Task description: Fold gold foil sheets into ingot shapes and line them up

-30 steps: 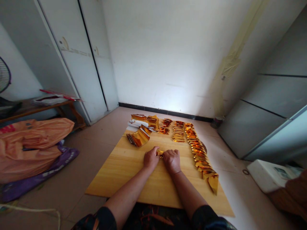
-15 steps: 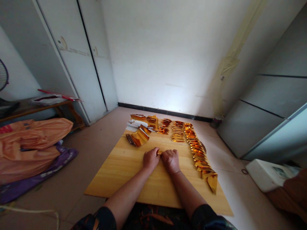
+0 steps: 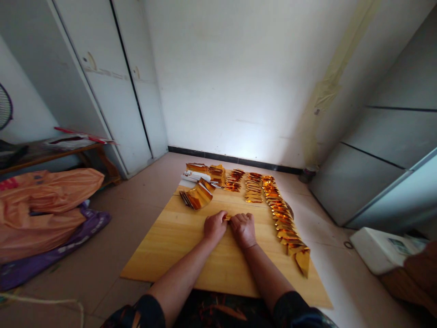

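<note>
Over the middle of the wooden board (image 3: 164,246), my left hand (image 3: 215,226) and my right hand (image 3: 243,229) meet, both closed on one small piece of gold foil paper (image 3: 227,218). Only a short strip of it shows between my fingers. A curved stack of gold foil sheets (image 3: 198,196) lies beyond my left hand. Off to the right runs a long row of folded gold foil pieces (image 3: 282,217), overlapping one another. Two shorter rows of folded foil, one (image 3: 253,187) beside the other (image 3: 234,180), lie at the far side.
White rolls (image 3: 196,176) and more gold sheets (image 3: 217,173) sit at the board's far left corner. An orange bag (image 3: 51,200) and a purple bag (image 3: 82,232) lie on the floor at left. A white box (image 3: 378,250) stands at right. Cabinets and a wall surround the board.
</note>
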Demonstrator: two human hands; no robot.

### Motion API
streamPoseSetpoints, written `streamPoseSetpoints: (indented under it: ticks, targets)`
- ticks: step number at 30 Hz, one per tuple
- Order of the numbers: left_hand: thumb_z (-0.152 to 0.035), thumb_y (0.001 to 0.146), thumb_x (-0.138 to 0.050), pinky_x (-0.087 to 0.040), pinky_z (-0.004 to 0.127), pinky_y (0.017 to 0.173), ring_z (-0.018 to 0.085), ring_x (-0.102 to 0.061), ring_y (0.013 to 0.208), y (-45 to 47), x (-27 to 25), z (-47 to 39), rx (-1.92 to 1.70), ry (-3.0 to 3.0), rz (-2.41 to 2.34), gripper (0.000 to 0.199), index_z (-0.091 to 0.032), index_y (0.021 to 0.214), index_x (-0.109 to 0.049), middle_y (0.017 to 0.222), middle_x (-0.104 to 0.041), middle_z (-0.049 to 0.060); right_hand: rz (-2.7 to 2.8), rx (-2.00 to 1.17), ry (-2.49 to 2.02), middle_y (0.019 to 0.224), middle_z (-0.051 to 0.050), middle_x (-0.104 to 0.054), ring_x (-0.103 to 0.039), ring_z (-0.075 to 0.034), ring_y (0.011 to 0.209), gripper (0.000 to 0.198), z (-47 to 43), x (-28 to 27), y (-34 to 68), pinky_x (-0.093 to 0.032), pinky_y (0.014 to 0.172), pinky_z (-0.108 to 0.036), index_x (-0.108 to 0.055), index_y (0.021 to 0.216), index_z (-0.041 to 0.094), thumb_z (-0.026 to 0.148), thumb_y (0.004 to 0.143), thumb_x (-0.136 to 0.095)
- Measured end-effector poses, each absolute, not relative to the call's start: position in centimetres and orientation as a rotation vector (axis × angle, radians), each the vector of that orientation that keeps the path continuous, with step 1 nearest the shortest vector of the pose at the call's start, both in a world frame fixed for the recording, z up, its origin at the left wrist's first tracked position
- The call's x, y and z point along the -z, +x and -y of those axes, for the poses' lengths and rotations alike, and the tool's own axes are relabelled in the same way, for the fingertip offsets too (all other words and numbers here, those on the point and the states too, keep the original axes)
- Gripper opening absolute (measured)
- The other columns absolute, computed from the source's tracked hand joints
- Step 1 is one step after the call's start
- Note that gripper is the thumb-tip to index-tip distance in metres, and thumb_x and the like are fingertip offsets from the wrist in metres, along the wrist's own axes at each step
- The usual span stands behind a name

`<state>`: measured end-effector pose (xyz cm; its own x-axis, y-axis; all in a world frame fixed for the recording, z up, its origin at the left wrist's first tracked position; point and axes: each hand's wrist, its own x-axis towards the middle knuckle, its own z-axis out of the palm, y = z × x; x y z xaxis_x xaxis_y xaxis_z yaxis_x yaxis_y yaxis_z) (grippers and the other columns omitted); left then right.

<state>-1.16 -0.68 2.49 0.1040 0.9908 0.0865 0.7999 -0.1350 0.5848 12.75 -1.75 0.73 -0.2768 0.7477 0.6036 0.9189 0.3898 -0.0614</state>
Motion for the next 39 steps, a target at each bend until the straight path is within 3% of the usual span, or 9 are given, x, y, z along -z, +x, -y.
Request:
streamPoseSetpoints:
  ticks: [7, 16, 19, 23, 39]
  targets:
    - [-0.013, 0.079, -0.057, -0.045, 0.024, 0.086, 0.016, -0.064, 0.100, -1.5, -2.1, -0.4, -0.771, 1.882, -1.676, 0.038, -0.023, 0.115, -0.062, 0.110, -0.070, 0.003, 2.076, 0.396, -1.479, 0.074, -0.001, -0.062, -0.048, -0.014, 0.072, 0.015, 1.9, -1.4, 12.9, -0.022, 0.074, -0.029, -0.065, 0.078, 0.020, 0.018, 0.089, -0.054]
    - [-0.017, 0.077, -0.062, -0.047, 0.024, 0.082, 0.016, -0.065, 0.093, -1.0, -2.3, -1.8, -0.870, 1.798, -1.605, 0.039, -0.023, 0.116, -0.062, 0.102, -0.072, 0.003, 2.053, 0.417, -1.529, 0.069, -0.001, -0.059, -0.045, -0.014, 0.068, 0.022, 0.7, -1.9, 14.1, -0.021, 0.071, -0.030, -0.062, 0.068, 0.020, 0.016, 0.087, -0.053]
    - [-0.026, 0.073, -0.068, -0.048, 0.027, 0.078, 0.019, -0.065, 0.088, -1.0, -2.8, -2.0, -0.815, 1.790, -1.657, 0.055, -0.023, 0.126, -0.054, 0.095, -0.071, 0.004, 2.049, 0.457, -1.537, 0.067, -0.001, -0.059, -0.044, -0.014, 0.067, 0.022, -0.3, -2.2, 14.4, -0.021, 0.071, -0.029, -0.062, 0.067, 0.019, 0.016, 0.087, -0.053]
    - [-0.020, 0.066, -0.072, -0.048, 0.029, 0.083, 0.018, -0.062, 0.091, -1.4, -2.6, -2.0, -0.956, 1.794, -1.619, 0.070, -0.022, 0.132, -0.047, 0.104, -0.067, 0.004, 2.052, 0.521, -1.560, 0.067, -0.001, -0.059, -0.043, -0.014, 0.065, 0.022, -2.5, -2.9, 14.8, -0.020, 0.070, -0.030, -0.061, 0.067, 0.018, 0.017, 0.087, -0.052]
    - [-0.014, 0.068, -0.060, -0.048, 0.025, 0.077, 0.010, -0.055, 0.075, -1.9, 0.3, -1.8, -1.088, 1.707, -1.547, 0.065, -0.020, 0.131, -0.046, 0.097, -0.058, 0.000, 2.086, 0.527, -1.822, 0.074, -0.003, -0.062, -0.045, -0.014, 0.066, 0.020, -10.2, -1.7, 15.0, -0.019, 0.068, -0.031, -0.064, 0.074, 0.019, 0.018, 0.087, -0.049]
